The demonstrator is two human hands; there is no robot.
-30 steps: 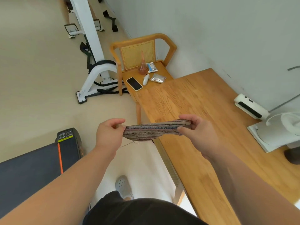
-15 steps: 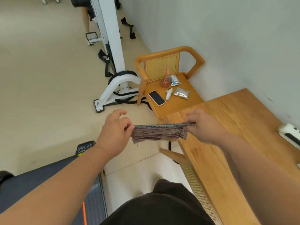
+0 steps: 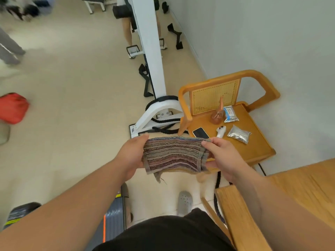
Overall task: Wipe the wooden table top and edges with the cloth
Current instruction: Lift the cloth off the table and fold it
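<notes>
A striped, folded cloth [image 3: 172, 154] hangs in the air in front of me, its flat face turned up toward the camera. My left hand [image 3: 130, 156] grips its left edge and my right hand [image 3: 224, 158] pinches its right edge. The wooden table [image 3: 299, 192] shows only as a corner at the lower right, below my right forearm. The cloth is over the floor, to the left of the table and clear of it.
A wooden chair [image 3: 244, 142] beyond the table corner carries a phone [image 3: 200, 132], a glass flask [image 3: 217, 115], a small white device and foil packets. A white exercise machine [image 3: 154, 69] stands behind it. A treadmill [image 3: 112, 216] lies lower left. A person's legs stand far back.
The view has swung left and away from the table, which now shows only a corner. The cloth has turned from edge-on to face-up between both hands.
</notes>
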